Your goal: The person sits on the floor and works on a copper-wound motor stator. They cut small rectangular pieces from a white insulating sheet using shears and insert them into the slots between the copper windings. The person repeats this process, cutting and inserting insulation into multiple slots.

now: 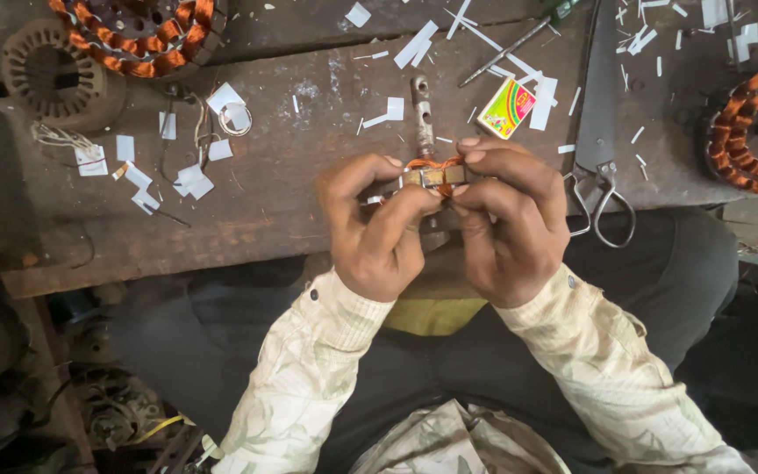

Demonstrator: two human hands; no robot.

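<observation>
Both hands meet over the near edge of a worn wooden workbench (265, 193). My left hand (375, 224) and my right hand (506, 219) together grip a small metal motor core (432, 175) wound with copper wire. Fingertips and thumbs of both hands press on the orange wire loops at its top. A metal shaft (420, 101) sticks out beyond the core, away from me. The lower part of the core is hidden by my fingers.
Large scissors (598, 132) lie right of my hands. A colourful matchbox (506, 107), a screwdriver (519, 39) and several white paper scraps (416, 44) litter the bench. Copper-wound stators sit at top left (138, 35) and right (747, 123); a bare stator core (50, 75) at far left.
</observation>
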